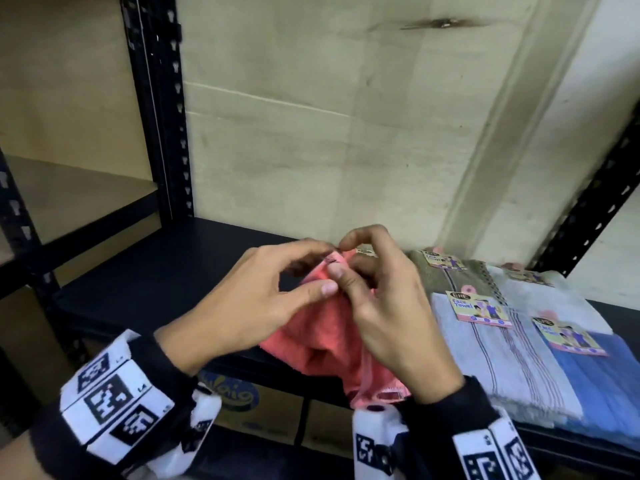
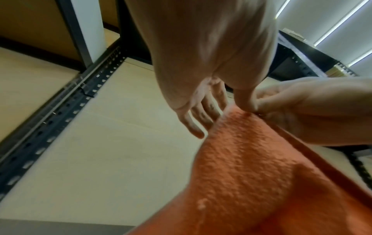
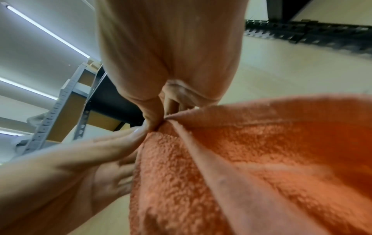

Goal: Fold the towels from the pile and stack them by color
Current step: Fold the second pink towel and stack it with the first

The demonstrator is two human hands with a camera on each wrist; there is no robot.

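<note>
A coral-pink towel (image 1: 329, 344) hangs bunched over the front edge of the black shelf (image 1: 166, 271), held up by both hands at one top corner. My left hand (image 1: 327, 270) pinches that corner between thumb and forefinger, with its other fingers loosely spread. Right beside it, touching, my right hand (image 1: 341, 258) pinches the same edge. In the left wrist view my left hand (image 2: 233, 109) meets the pink towel (image 2: 251, 167) at its peak. The right wrist view shows my right hand (image 3: 163, 117) nipping the pink towel (image 3: 241, 159) where its hems meet.
Flat towels lie at the shelf's right: an olive towel (image 1: 450, 277), a white striped towel (image 1: 502, 348), a blue towel (image 1: 595, 379) and a white towel (image 1: 561, 294), each with a card label. A black upright (image 1: 162, 109) stands at the left. A cardboard box (image 1: 249, 407) sits below.
</note>
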